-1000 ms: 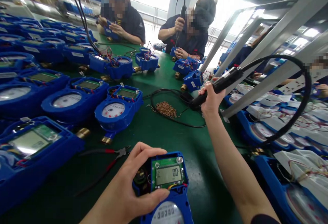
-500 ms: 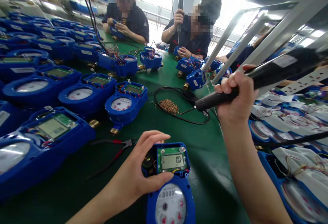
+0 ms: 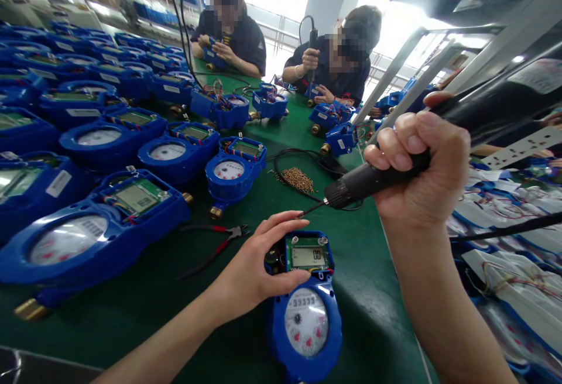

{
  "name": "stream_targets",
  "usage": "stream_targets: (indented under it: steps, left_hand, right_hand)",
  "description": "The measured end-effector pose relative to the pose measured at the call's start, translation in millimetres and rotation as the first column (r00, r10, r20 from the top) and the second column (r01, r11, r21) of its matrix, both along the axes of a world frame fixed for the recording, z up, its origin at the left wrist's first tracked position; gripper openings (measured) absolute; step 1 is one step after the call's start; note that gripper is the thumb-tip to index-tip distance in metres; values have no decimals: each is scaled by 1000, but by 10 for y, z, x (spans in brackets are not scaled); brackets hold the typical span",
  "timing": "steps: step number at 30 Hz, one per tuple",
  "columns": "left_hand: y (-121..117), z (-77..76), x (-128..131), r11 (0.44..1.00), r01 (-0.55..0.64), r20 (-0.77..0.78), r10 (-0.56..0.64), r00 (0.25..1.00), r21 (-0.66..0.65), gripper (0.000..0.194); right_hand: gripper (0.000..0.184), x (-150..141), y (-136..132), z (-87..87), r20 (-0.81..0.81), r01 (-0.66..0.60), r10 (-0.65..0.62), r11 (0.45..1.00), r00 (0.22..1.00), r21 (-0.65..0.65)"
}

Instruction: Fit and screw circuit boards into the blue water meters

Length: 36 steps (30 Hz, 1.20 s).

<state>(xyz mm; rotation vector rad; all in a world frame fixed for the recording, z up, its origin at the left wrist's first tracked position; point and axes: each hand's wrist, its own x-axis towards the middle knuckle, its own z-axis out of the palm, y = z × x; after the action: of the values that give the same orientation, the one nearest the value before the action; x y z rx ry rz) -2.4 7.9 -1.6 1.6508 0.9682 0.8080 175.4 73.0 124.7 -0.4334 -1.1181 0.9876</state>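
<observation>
My left hand (image 3: 259, 261) grips a blue water meter (image 3: 333, 319) across its upper housing, thumb on the near side and fingers over the far edge. Inside that housing a green circuit board carries a display (image 3: 308, 257) reading 0.0; below it sits a round dial with red pointers. My right hand (image 3: 425, 167) is wrapped round a black electric screwdriver (image 3: 364, 182), tilted down to the left. Its thin bit reaches close to my left fingertips, above the meter's far edge; whether it touches anything I cannot tell. A pile of small brass-coloured screws (image 3: 298, 180) lies beyond.
Red-and-black cutting pliers (image 3: 237, 231) lie left of my left hand. Several open blue meters (image 3: 228, 170) crowd the left side. White covers with wires (image 3: 518, 278) lie at the right. A metal frame (image 3: 395, 79) rises there. Two co-workers (image 3: 333, 62) sit opposite.
The screwdriver's bit has moved from the screw pile toward me, to near my left fingertips. My left hand still holds the meter. The view has shifted a little.
</observation>
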Motion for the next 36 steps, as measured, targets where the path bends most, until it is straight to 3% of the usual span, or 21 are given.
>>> stream_targets:
  steps: [9,17,23,30,34,36]
  left_hand:
    - [-26,15,-4,1000,-13,-2,13,1000,3,57]
    - [-15,-6,3,999,-14,-7,14,1000,35,55]
    - [-12,-10,7,999,-12,-12,12,1000,47,55]
    - [-5,-24,-7,996,2,-14,-1,1000,88,52]
    - [-19,-28,-6,997,0,6,0,1000,80,49]
    - [-23,-28,-2,997,-1,18,0,1000,82,48]
  right_hand:
    - [29,-24,-9,4,45,-36,35,999,998,4]
    - [24,-100,-31,55,141,-53,53,999,989,-4]
    - [50,-146,-27,79,215,-78,84,996,973,-34]
    - [40,-130,-19,112,170,-117,118,993,978,-19]
    - [12,-93,-135,288,117,-34,34,999,993,-3]
    - [12,-65,-242,406,161,54,-46,998,986,-45]
